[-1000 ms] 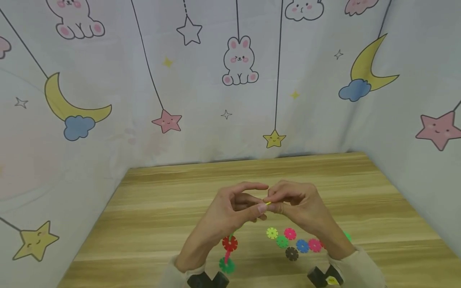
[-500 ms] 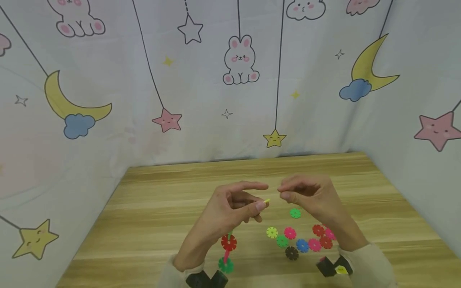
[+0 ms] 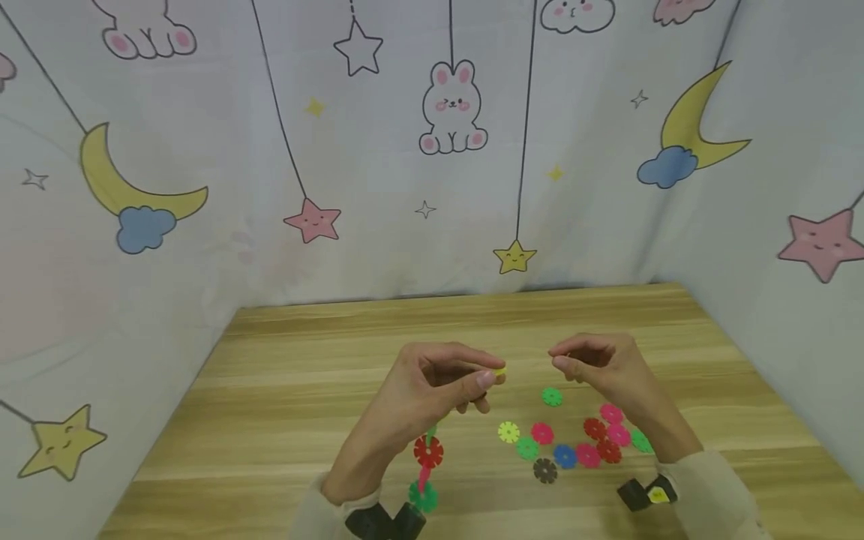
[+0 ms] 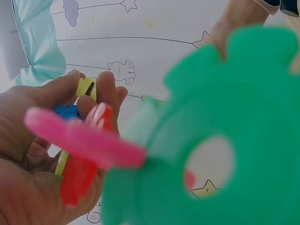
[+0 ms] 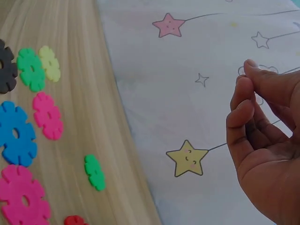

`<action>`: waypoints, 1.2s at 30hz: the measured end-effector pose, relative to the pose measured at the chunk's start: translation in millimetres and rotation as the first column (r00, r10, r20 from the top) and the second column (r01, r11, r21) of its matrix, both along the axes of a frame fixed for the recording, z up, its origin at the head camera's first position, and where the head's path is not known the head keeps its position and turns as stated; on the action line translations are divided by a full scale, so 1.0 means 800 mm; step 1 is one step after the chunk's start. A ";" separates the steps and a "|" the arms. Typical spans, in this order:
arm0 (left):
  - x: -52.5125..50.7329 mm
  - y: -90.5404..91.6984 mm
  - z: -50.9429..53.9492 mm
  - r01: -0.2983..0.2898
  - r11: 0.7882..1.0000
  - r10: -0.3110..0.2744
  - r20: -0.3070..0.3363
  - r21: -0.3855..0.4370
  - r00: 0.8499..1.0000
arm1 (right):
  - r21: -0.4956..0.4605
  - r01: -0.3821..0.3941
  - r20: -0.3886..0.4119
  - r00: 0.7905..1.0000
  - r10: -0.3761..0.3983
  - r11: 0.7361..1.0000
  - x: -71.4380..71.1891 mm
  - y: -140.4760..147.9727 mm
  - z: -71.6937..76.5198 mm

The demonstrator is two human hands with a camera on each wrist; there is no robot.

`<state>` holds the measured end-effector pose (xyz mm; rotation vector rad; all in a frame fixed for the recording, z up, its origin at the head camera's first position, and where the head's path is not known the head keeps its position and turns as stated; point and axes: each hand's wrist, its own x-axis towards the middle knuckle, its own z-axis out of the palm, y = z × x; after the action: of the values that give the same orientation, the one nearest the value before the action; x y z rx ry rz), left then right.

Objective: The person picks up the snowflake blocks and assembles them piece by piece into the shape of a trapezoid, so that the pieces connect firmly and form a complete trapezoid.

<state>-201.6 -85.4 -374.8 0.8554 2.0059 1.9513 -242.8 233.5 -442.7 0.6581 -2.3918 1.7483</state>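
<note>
My left hand (image 3: 435, 382) pinches a yellow notched plastic disc (image 4: 86, 88) between thumb and fingers. It belongs to a chain of interlocking discs that hangs below the hand. In the left wrist view a blue disc (image 4: 67, 111) shows behind the fingers, then a red disc (image 4: 78, 180), a pink disc (image 4: 86, 143) and a large green disc (image 4: 262, 131) close to the camera. Part of the chain is hidden by the palm. My right hand (image 3: 601, 366) is raised to the right, apart from the chain. Its fingers are loosely bent, thumb near the index fingertip, with nothing seen between them.
Several loose discs lie on the wooden table (image 3: 304, 397) below my right hand, among them a blue disc (image 3: 565, 456), a dark disc (image 3: 545, 471) and a yellow disc (image 3: 509, 432). A green disc (image 3: 552, 397) lies farther back. A printed cloth (image 3: 378, 255) borders the table.
My right hand has let go of the yellow disc and drawn away to the right, baring more loose discs. The left index finger has come down onto the yellow disc.
</note>
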 end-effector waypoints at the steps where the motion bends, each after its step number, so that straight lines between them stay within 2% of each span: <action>1: 0.000 0.000 0.000 0.001 1.000 -0.001 0.000 0.003 1.000 | 0.011 0.013 0.023 1.000 -0.013 1.000 0.000 0.002 -0.004; 7: -0.001 0.001 -0.001 0.001 1.000 -0.002 0.011 0.027 1.000 | 0.059 0.063 0.131 0.989 -0.070 0.996 -0.004 0.009 -0.030; 13: 0.000 0.002 -0.001 -0.003 0.999 0.002 0.031 0.034 1.000 | 0.105 0.107 0.241 0.962 -0.130 0.989 -0.005 0.015 -0.059; 17: 0.000 0.004 0.000 -0.006 0.999 0.004 0.045 0.038 0.999 | 0.143 0.121 0.274 0.949 -0.157 0.982 -0.004 0.017 -0.075; 22: -0.001 0.007 0.001 -0.015 0.999 0.013 0.054 0.041 0.998 | 0.189 0.108 0.256 0.954 -0.155 0.976 -0.006 0.016 -0.085; 28: -0.002 0.007 0.000 -0.014 0.999 0.011 0.051 0.048 0.999 | 0.312 0.105 0.212 0.961 -0.176 0.944 -0.010 0.009 -0.089; 31: -0.002 0.007 0.000 -0.015 0.999 0.013 0.049 0.045 0.999 | 0.369 0.102 0.159 0.972 -0.171 0.924 -0.011 0.007 -0.091; 36: -0.002 0.006 0.001 -0.011 0.999 0.009 0.050 0.044 0.999 | 0.446 0.143 0.052 0.981 -0.185 0.884 -0.011 0.001 -0.094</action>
<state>-203.3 -80.3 -374.4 0.7991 1.9502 2.0089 -251.7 234.6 -517.9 0.4006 -2.8430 1.1994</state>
